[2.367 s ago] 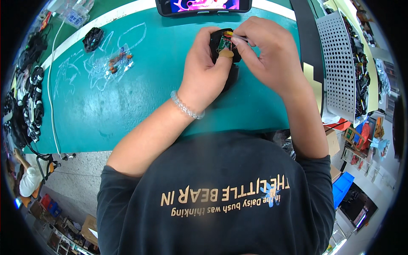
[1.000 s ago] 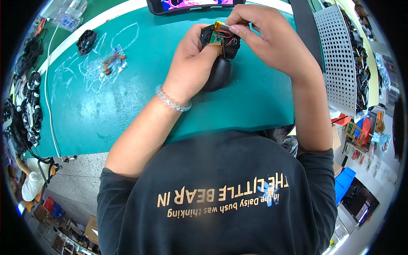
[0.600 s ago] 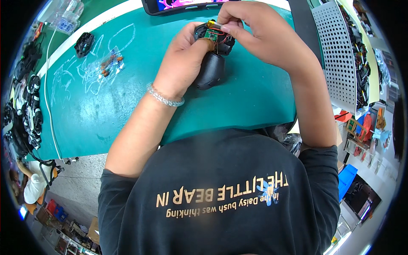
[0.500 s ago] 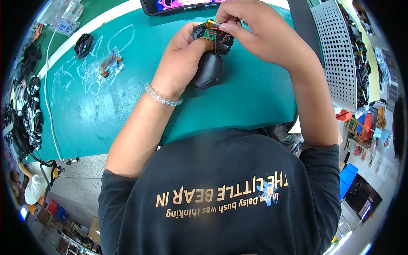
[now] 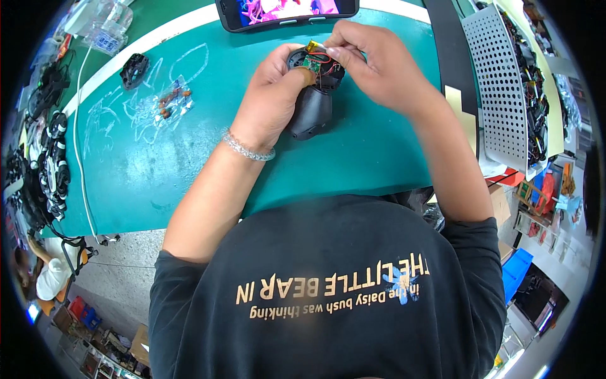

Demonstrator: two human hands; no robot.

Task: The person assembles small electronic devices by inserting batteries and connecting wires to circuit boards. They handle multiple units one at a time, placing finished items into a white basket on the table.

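Note:
My left hand (image 5: 273, 91) is wrapped round a black plastic device (image 5: 310, 114) with an opened round head, its thumb pressed beside a small green circuit board (image 5: 311, 64). Thin red wires (image 5: 323, 59) loop out of the open housing. Over the board's upper edge, my right hand (image 5: 382, 69) pinches a small silver piece with yellow tape (image 5: 312, 46), which looks like a pouch battery. The fingertips partly cover it. The device's smooth lower body points toward me, just above the green mat.
A phone (image 5: 287, 25) with a lit screen stands at the far edge. On the green mat (image 5: 158, 183) lie a black plastic part (image 5: 134, 71) and a clear bag of small brown parts (image 5: 173, 103). A perforated white bin (image 5: 499, 88) stands right, black cables (image 5: 53, 170) left.
The view has shifted slightly, so more of the phone shows. Both hands keep their grips on the device and the yellow-taped piece, with only slight movement of the right hand.

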